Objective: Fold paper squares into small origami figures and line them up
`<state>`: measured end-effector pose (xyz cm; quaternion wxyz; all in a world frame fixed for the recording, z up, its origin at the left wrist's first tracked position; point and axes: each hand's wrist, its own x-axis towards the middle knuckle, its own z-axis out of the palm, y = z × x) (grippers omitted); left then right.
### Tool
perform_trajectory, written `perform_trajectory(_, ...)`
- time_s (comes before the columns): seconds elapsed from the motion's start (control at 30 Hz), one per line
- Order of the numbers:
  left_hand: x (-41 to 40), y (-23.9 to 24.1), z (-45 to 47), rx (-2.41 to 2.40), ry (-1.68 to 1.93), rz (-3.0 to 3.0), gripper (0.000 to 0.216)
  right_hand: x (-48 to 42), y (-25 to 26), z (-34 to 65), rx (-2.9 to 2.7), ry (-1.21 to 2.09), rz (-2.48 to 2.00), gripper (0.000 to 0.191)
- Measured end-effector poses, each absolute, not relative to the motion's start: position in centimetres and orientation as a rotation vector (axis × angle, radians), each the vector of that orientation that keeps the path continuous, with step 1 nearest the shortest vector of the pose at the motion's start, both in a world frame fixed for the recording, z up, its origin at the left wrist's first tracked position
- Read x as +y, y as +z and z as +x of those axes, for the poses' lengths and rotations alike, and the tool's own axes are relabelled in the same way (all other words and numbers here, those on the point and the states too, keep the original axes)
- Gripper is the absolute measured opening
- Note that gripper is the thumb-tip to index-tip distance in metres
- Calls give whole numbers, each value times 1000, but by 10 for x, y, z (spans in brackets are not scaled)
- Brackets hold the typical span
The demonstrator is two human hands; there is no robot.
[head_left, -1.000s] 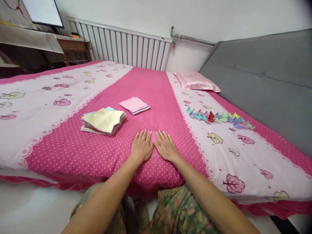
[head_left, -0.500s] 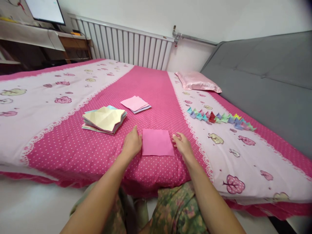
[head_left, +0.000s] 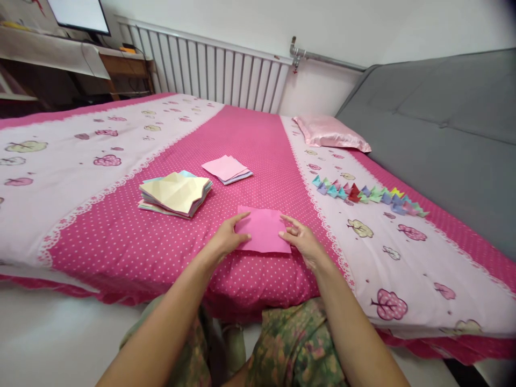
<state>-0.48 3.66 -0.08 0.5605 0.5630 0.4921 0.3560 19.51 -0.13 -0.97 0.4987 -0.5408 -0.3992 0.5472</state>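
Observation:
A square sheet of bright pink paper [head_left: 264, 231] is in front of me near the bed's front edge. My left hand [head_left: 229, 236] holds its left side, with the thumb on top and the index finger along the upper left. At the right side, my right hand [head_left: 302, 239] has its thumb on the sheet and its index finger by the upper right corner. The remaining fingers are partly hidden. Left of the sheet lies a thick stack of creased paper [head_left: 175, 193], pale yellow on top. Beyond it sits a smaller stack of light pink paper [head_left: 227, 167].
Several small folded paper pieces [head_left: 355, 192] in many colours stand in rows on the right. A pink pillow [head_left: 332, 133] rests against the grey headboard [head_left: 439, 107]. A white radiator [head_left: 209, 70] lines the wall, and a desk with a monitor [head_left: 80, 15] is at far left.
Both hands have moved inward from beside the pink sheet onto its left and right edges. The view has shifted slightly.

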Motion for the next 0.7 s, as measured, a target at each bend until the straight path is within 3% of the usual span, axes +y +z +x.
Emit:
perform_trajectory(0.27, 33, 3, 2, 1138, 883, 1249, 44, -3, -10, 196, -980, 1424, -1219, 47)
perform_trajectory(0.7, 29, 12, -1, 1035, 1000, 1389, 51, -1, -12, 190, -1063, 1203, -1166, 50)
